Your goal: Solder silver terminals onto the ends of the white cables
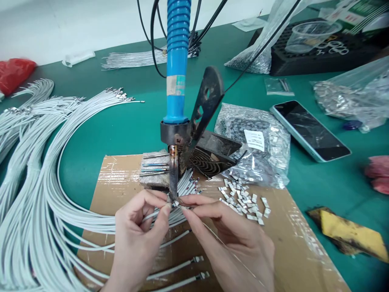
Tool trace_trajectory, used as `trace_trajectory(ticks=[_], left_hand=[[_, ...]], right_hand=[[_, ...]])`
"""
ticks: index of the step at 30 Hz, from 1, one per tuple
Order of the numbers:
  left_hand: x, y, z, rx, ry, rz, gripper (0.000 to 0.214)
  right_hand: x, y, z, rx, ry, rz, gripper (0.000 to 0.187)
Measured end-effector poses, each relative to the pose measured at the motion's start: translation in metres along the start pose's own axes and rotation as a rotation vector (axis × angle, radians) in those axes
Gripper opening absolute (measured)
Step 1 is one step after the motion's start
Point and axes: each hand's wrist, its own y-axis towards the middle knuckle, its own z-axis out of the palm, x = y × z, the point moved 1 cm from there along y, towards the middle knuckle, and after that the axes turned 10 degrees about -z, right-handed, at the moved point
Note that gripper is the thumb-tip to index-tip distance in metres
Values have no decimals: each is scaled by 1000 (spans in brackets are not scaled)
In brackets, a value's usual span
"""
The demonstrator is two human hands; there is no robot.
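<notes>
Under the tip of a blue-handled soldering iron [175, 65], fixed upright in a black holder, both hands meet. My left hand [141, 237] is closed, its thumb and forefinger pinching the end of a white cable [151, 215]. A small metal piece [175, 204] sits at that end, touching or very near the iron's tip. My right hand [232, 233] pinches a thin solder wire [243, 263], which trails down across the palm. Fingers partly hide the joint. More white cables lie behind and below the hands, two with metal ends [202, 275] at the front.
A cardboard sheet [291, 239] covers the work area. Loose metal clips [243, 200] lie right of the iron, before a bag of parts [258, 142]. Cable bundles [33, 194] fill the left. A phone [310, 129], yellow sponge [349, 231] and black tray [304, 61] stand right.
</notes>
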Motion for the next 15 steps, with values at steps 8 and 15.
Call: trace_trajectory(ticks=[8, 15], left_hand=[[-1, 1, -1, 14, -15, -11, 16], [1, 2, -2, 47, -27, -29, 18]], right_hand=[[0, -1, 0, 48, -44, -43, 15], [-3, -3, -1, 56, -58, -38, 15]])
